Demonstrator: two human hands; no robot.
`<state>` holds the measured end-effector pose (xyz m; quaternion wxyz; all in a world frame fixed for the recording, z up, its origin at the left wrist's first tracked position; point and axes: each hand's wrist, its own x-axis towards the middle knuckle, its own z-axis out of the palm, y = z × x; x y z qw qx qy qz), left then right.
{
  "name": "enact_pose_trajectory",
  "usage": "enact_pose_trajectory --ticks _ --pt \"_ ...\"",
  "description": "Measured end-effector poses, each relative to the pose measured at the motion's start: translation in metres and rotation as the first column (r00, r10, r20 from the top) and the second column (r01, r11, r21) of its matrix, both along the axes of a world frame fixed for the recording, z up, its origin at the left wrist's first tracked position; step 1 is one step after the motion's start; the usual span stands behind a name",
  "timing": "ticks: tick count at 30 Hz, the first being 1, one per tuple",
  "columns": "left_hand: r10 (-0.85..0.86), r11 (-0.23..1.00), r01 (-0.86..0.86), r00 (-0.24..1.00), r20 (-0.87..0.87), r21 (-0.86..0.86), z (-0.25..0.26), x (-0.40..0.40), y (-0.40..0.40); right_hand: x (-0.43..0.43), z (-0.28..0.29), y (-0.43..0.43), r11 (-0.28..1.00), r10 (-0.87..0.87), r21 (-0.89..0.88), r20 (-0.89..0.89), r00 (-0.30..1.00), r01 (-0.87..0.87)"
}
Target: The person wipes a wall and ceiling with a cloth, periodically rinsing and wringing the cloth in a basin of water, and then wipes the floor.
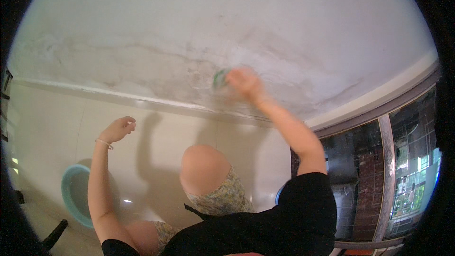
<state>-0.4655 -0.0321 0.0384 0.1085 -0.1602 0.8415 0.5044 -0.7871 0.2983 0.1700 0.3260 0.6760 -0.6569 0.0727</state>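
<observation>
My right hand (247,83) is against the lower part of a white wall (170,14), shut on a small green object (220,78). Motion blurs both, so the exact kind of object cannot be told. Around it the wall surface is stained, with grey-brown patches and flaking paint. My left hand (119,129) hangs in the air over the tiled floor (170,135), its fingers loosely curled and holding nothing. A pale bangle circles that wrist.
Left of my left forearm stands a light-blue plastic basin (67,192), partly hidden by the arm. A skirting (142,103) runs along the wall's foot. On the right is a glazed door frame (385,170). A dark leg-like bar (55,234) juts in at lower left.
</observation>
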Motion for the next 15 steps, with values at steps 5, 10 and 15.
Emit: enact_pose_trajectory --ticks 5,10,15 --pt "-0.038 0.998 0.039 0.999 -0.025 0.044 -0.015 -0.026 0.002 -0.008 0.218 -0.021 0.799 -0.205 -0.602 -0.248 0.947 0.015" --pt "-0.076 0.997 0.076 0.997 -0.001 0.020 -0.015 -0.042 0.013 -0.031 0.194 -0.061 0.783 -0.194 -0.617 -0.362 0.911 -0.078" --pt "-0.022 1.000 0.022 0.999 0.023 -0.005 -0.013 -0.026 0.008 -0.027 0.019 -0.064 0.981 -0.157 -0.166 -0.361 0.919 0.103"
